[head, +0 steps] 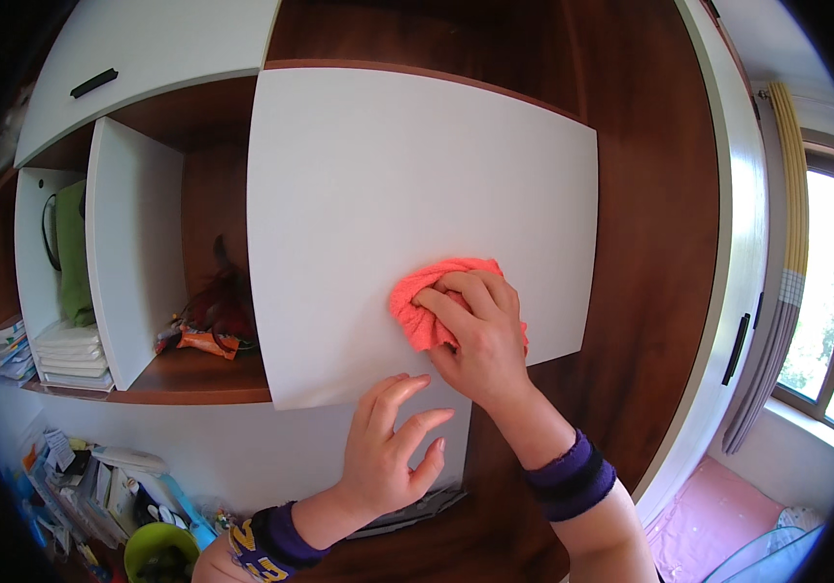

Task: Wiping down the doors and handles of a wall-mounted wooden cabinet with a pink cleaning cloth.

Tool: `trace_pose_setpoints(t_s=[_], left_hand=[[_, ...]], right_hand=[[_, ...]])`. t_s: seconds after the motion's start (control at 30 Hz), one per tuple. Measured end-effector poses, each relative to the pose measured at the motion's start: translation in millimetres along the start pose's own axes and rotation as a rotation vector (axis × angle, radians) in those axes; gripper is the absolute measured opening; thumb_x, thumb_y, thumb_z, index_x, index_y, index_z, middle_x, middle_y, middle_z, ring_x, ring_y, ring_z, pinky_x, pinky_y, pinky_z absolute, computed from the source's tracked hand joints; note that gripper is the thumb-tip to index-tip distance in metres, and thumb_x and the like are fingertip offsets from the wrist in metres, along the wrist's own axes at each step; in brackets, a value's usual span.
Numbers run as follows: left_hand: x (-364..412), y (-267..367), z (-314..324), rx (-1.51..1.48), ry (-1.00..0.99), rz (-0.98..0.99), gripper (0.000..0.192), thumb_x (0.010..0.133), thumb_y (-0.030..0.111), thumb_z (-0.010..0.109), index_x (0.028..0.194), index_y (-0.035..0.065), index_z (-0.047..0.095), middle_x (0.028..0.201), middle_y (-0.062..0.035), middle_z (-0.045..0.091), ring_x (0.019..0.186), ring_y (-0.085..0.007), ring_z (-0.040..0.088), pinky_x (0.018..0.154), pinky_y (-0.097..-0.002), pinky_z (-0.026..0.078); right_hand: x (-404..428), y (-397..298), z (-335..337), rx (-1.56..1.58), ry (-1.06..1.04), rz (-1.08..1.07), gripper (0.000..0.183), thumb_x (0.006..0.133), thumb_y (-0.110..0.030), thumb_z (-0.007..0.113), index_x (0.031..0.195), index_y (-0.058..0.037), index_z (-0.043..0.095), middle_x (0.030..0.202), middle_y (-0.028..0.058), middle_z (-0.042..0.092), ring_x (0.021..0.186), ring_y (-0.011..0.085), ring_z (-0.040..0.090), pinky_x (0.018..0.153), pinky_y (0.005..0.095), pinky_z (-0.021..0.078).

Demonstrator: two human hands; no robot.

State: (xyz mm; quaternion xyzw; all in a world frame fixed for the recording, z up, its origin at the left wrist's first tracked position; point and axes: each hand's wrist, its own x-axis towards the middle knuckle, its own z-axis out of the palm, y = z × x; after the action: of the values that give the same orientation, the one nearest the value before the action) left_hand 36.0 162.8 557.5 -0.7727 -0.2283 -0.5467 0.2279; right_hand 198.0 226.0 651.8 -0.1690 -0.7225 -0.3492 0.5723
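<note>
A coral-pink cloth [428, 276] is bunched under my right hand [479, 339], whose fingers grip its folds. The cloth rests against the lower right part of a white cabinet door panel [359, 189]. My left hand [391, 444] hovers lower down near the panel's bottom edge, fingers spread and curved, holding nothing. Purple-and-black wristbands circle both wrists: the right wristband [571, 477] is striped, and the left wristband [271, 543] bears yellow writing.
Left of the panel, open brown shelves [169, 390] hold an orange packet [208, 342], a green bag [74, 255] and stacked white packs [73, 353]. Below are books [107, 484] and a green bin [162, 550]. A tall white door [741, 240] and a window [825, 284] are at right.
</note>
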Motion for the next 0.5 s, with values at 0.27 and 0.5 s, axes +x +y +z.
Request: trace_pose_setpoints(t_s=[0.27, 0.5], left_hand=[[0.9, -3.2, 1.2, 0.167, -0.095, 0.038, 0.029, 0.079, 0.016, 0.073, 0.108, 0.0099, 0.071, 0.15, -0.0199, 0.049, 0.143, -0.039, 0.04, 0.115, -0.057, 0.033], [7.3, -6.6, 11.8, 0.286, -0.145, 0.069, 0.024, 0.08, 0.016, 0.073, 0.101, 0.005, 0.07, 0.153, -0.0205, 0.046, 0.147, -0.0389, 0.035, 0.118, -0.0558, 0.03]], right_hand=[[-14.4, 42.1, -17.3, -0.004, 0.108, 0.312, 0.042, 0.064, 0.002, 0.077, 0.103, -0.0127, 0.072, 0.103, 0.0036, 0.064, 0.103, 0.0306, 0.057, 0.088, 0.0431, 0.048], [-3.2, 38.5, -22.2, 0.057, -0.027, 0.336, 0.037, 0.069, 0.002, 0.076, 0.103, -0.0118, 0.072, 0.104, 0.0056, 0.063, 0.106, 0.0309, 0.055, 0.092, 0.039, 0.0489]])
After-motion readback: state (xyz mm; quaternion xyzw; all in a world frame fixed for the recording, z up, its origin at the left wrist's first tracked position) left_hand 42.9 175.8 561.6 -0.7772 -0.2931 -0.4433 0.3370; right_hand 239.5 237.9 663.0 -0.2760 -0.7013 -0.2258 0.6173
